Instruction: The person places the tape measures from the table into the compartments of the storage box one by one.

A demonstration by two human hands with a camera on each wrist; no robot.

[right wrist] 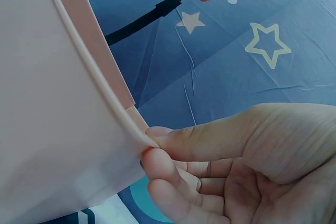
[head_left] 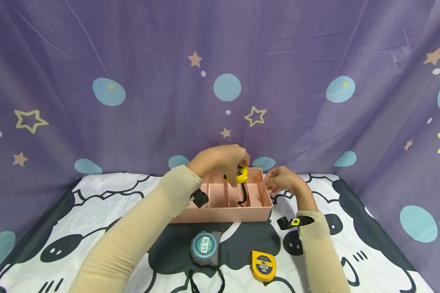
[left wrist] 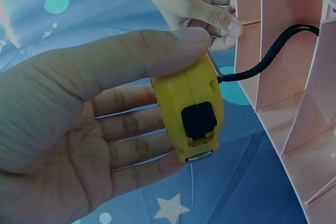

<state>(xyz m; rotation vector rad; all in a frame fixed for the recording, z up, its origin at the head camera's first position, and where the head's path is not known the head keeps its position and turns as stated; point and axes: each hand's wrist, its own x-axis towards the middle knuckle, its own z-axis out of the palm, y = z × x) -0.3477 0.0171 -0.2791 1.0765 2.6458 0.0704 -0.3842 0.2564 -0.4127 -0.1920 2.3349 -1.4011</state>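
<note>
My left hand (head_left: 223,159) holds a yellow tape measure (left wrist: 191,108) between thumb and fingers, above the pink divided box (head_left: 220,215). From the tape measure a black wrist strap (left wrist: 268,59) hangs down into the box's right part. In the right wrist view, thumb and forefinger of my right hand (right wrist: 210,161) pinch the rim of the box at its right end. The head view shows that hand (head_left: 283,180) low beside the box's right wall. Thin partitions (left wrist: 291,40) split the box into compartments.
In front of the box lie a grey tape measure with a blue ring (head_left: 204,249) and a black strap, and a yellow-orange tape measure (head_left: 263,266). A cartoon-print cloth (head_left: 106,219) covers the table. Behind it hangs a purple curtain (head_left: 161,101) with stars and dots.
</note>
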